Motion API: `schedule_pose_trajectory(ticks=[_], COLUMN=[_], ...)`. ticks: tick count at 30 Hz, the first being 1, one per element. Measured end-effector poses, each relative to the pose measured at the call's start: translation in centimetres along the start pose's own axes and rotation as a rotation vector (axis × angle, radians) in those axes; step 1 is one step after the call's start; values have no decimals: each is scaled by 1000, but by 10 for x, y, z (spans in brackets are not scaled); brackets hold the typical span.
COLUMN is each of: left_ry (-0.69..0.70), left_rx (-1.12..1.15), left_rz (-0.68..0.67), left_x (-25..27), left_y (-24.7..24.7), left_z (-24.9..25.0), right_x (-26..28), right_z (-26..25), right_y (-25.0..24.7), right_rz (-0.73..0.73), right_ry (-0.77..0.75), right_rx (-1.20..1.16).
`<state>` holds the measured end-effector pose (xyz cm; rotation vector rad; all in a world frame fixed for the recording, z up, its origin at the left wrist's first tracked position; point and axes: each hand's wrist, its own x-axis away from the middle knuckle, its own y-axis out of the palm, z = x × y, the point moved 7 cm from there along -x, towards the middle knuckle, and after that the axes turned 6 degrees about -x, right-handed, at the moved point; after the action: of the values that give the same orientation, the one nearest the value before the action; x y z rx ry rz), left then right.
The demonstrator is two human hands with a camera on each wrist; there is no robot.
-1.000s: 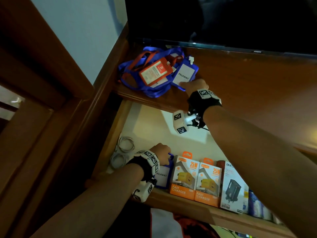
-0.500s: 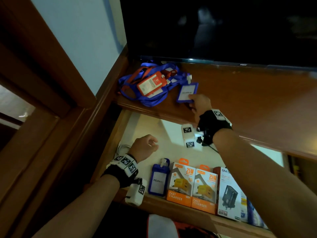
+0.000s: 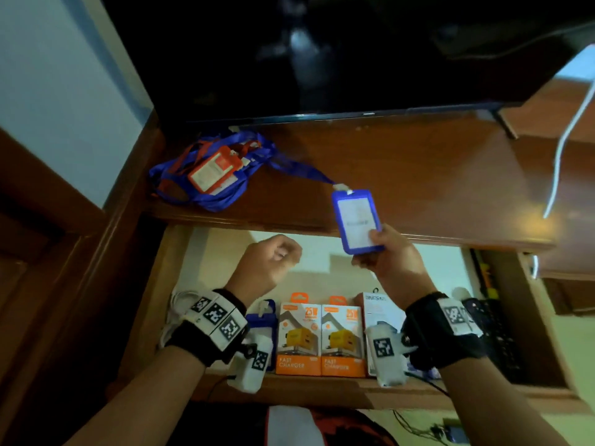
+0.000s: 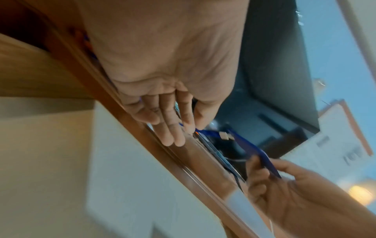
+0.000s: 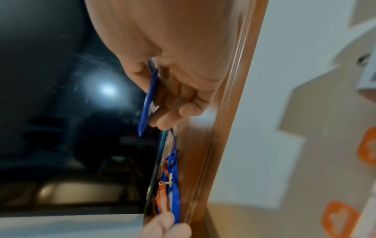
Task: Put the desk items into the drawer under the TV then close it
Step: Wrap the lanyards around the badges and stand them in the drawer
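**A:** Nearest the camera, along the bottom of the head view, the open wooden drawer (image 3: 309, 392) has stuff lined up against its front wall: two orange-and-white "fast charger" boxes (image 3: 320, 339), a white charger box (image 3: 381, 309) to their right, and a blue badge holder (image 3: 265, 320) half hidden behind the left wrist.

**B:** And the hands?

**A:** Both over the drawer, mid frame. The right hand (image 3: 391, 263) pinches the lower end of a blue plastic ID card holder with a white insert (image 3: 357, 218), thumb on the front, fingers behind. The left hand (image 3: 265, 265) has its fingers loosely curled with nothing in them.

**B:** Where's the rest?

**A:** The card's blue lanyard strap (image 3: 299, 169) runs up-left across the wooden desktop (image 3: 418, 175) to a heap of blue and orange lanyards with an orange badge (image 3: 212, 169), upper left, just below the dark TV screen (image 3: 322, 59).
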<state>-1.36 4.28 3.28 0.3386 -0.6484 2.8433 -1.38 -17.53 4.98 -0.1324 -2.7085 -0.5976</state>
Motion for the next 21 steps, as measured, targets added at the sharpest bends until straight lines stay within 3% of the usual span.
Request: schedule_pose_trajectory(ticks=[5,8,10,12,17,21], left_ry=[-11,-40,-3,36,177,274], left_rx=[122,327,256,169,-210,-607], left_rz=[-128,-73,-3,-28,-257,-493], left_x=[-8,-10,-12,-11,-4,5], left_y=[47,49,42,43,58,70], left_z=[40,54,58,64,76,76], right_x=[21,28,34,34,24,14], right_z=[10,21,23,19,-6,-9], right_y=[-9,-14,-15,-18,-11,23], right_rz=[-98,-176,-209,-168,-37,-202], right_ry=[59,102,115,90,-6,9], right_rx=[302,447,551,573,310,346])
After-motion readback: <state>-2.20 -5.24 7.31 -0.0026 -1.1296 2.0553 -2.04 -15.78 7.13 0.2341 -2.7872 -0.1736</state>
